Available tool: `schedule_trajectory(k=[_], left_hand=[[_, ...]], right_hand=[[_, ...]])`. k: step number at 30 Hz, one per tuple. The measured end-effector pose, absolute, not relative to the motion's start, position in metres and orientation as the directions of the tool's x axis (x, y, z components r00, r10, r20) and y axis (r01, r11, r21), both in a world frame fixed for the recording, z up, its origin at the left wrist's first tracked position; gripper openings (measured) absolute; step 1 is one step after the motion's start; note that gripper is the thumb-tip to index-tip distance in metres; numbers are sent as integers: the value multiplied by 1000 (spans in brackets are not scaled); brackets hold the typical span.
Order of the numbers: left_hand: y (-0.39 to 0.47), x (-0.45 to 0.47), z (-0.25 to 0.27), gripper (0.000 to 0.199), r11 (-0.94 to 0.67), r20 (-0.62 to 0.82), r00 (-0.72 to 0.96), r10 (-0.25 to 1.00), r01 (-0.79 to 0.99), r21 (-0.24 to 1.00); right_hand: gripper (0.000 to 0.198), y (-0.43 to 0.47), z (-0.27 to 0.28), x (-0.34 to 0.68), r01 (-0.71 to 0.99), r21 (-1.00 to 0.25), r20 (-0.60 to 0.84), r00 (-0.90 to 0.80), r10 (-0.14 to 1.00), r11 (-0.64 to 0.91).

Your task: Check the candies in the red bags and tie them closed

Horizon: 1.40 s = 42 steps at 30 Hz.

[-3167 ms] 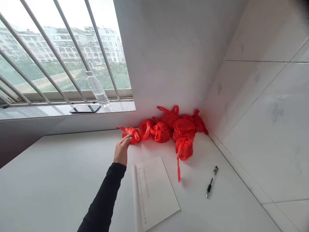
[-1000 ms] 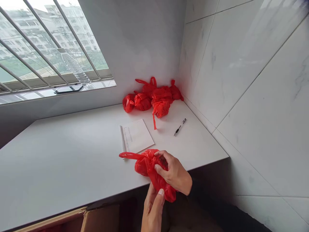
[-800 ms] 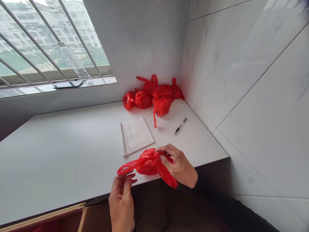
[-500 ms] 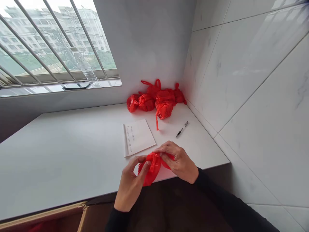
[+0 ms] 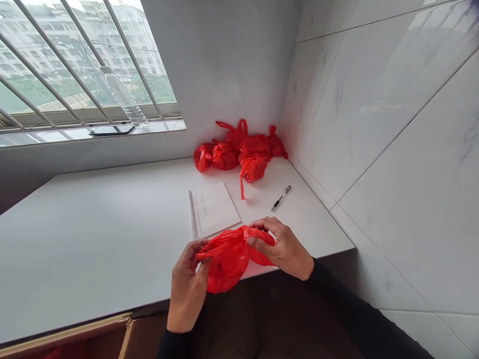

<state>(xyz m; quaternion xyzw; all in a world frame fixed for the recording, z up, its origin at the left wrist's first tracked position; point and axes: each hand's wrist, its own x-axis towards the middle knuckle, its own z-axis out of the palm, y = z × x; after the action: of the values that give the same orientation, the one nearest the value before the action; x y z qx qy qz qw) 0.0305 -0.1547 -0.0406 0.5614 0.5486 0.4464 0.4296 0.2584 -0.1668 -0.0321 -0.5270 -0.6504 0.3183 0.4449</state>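
Observation:
Between my two hands a thin red plastic bag point(image 5: 227, 264) is stretched sideways, just over the table's front edge. My left hand point(image 5: 189, 279) pinches the gathered left end between thumb and fingers. At the knot-like bunched middle, my right hand point(image 5: 286, 249) closes thumb and fingers on the plastic, and a loose part of the bag hangs below that hand. Whatever the bag may contain cannot be made out. Just beyond the bag lies a white notebook point(image 5: 217, 209) with handwriting, and to its right is a black and clear pen point(image 5: 281, 198).
Several red plastic bags point(image 5: 254, 154), tied and bulging, are heaped in the back corner of the white table point(image 5: 112, 224). A clear bottle point(image 5: 125, 99) and a dark flat device point(image 5: 112, 130) are on the windowsill. At the lower left is an open cardboard box point(image 5: 123, 334).
My left hand has moved left and pulled its end of the bag outward, so the plastic is now stretched wider. My right hand keeps its hold, shifted only slightly. The view has tilted a little.

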Motion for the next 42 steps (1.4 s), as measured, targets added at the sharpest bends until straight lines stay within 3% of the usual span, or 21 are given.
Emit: schedule_trajectory(k=[4,8,12,14,17,20,23,26,28,33,36,39,42], left_hand=[[-149,15,-39,36,-19,52,-102,993,307,952],[-144,3,-37,42,28,69,-257,964,356,934],[-146,19,-34,62,-195,267,-78,960,499,844],[-146,29,-33,49,-292,347,25,938,598,747],[-144,35,-32,21,-333,385,74,920,667,667],[-142,34,-29,22,-345,410,68,909,674,653],[-142,38,-30,36,-424,443,166,881,694,582],[-141,43,-33,19,-445,433,210,876,698,561],[-140,38,-32,14,-374,421,105,901,679,631],[-146,12,-16,19,-92,350,-358,866,573,814],[-158,12,-6,19,-16,225,-352,909,510,860],[-172,24,3,27,-33,115,-237,965,322,946],[-182,37,11,31,-116,155,-134,979,260,959]], right_hand=[[23,-162,-33,273,366,-898,283,55,958,244],[27,-161,-31,291,258,-949,227,165,960,180],[44,-168,-26,283,308,-945,132,57,990,109],[46,-170,-25,274,353,-930,116,16,993,103],[28,-169,-26,270,325,-934,151,-15,988,148],[27,-169,-26,277,272,-949,188,72,980,162],[30,-173,-25,281,243,-956,189,91,978,163],[32,-178,-24,281,185,-967,187,57,981,174],[32,-179,-27,285,157,-971,201,124,972,181],[26,-178,-37,307,112,-984,167,313,935,139],[33,-186,-30,304,229,-948,294,363,884,221],[50,-200,-9,288,470,-770,617,377,691,431],[46,-204,10,272,587,-544,761,45,647,599]])
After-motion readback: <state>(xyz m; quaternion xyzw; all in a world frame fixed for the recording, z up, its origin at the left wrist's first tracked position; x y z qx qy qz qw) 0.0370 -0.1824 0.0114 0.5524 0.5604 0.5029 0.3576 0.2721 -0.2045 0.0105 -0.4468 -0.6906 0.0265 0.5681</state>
